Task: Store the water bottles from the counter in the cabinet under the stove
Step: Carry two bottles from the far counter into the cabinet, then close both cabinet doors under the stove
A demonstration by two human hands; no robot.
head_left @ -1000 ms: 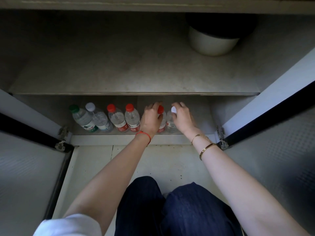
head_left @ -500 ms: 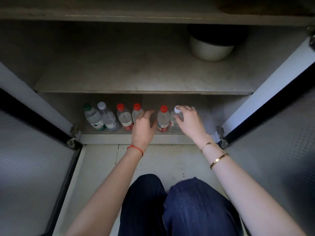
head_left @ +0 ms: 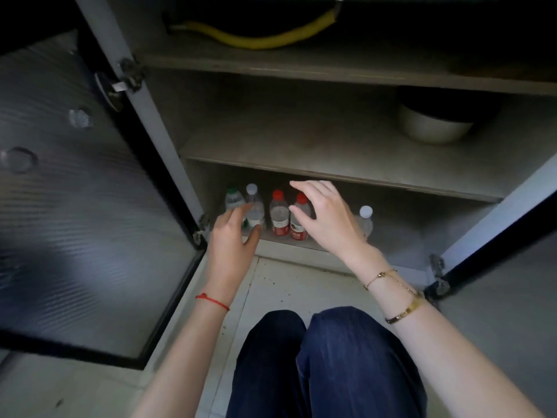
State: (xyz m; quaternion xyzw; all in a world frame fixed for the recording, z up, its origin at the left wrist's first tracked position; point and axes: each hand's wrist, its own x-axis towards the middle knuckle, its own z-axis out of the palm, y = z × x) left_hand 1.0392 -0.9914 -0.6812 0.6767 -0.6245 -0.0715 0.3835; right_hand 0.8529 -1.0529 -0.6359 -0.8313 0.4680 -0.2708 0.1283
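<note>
Both hands empty, fingers loose and spread: left hand (head_left: 233, 239) low before bottom shelf (head_left: 401, 236) front edge, right hand (head_left: 324, 217) raised, palm down, over red-capped pair. Bottles (head_left: 280, 215) stand in row along front edge, toward left corner; white-capped one (head_left: 365, 220) apart, right of my wrist. Judge storing near done: nudge stragglers upright, tight together, clear of door swing.

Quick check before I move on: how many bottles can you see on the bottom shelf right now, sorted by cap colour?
Green cap: 1
White caps: 2
Red caps: 2
Total in view: 5. The right hand may hide another.
</note>
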